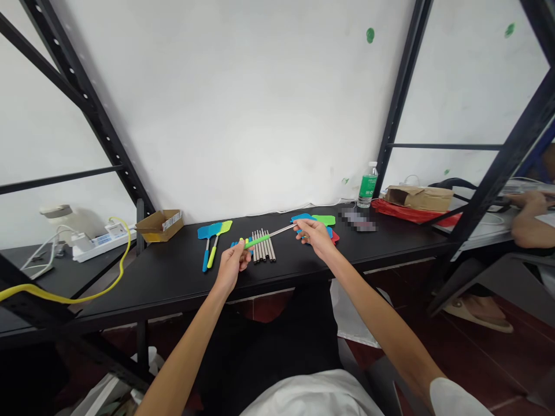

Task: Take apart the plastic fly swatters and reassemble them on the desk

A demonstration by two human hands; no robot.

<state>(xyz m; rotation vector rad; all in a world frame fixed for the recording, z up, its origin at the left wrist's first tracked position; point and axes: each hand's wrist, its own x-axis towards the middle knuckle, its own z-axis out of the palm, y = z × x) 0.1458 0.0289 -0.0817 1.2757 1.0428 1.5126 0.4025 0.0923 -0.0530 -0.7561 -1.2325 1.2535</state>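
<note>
My left hand [234,261] is closed round the green grip [256,242] of a slim metal rod [281,230]. At the rod's far end, my right hand [315,236] pinches the metal tip, its fingers partly covering it. Under the rod lie several silvery tubes [265,249] in a row, with blue and yellow grips [243,242] partly hidden by my left hand. Behind my right hand is a pile of loose swatter heads: blue, red and a green one [324,220]. To the left lie a blue fly swatter [208,245] and a yellow-green fly swatter [217,242], side by side.
On the black table [173,277] stand an open cardboard box [159,226] at left and a water bottle [367,186] at back right. A yellow cable [124,260] crosses the left side near a power strip [99,242]. Black shelf posts flank the table. Another person's arm [531,216] shows far right.
</note>
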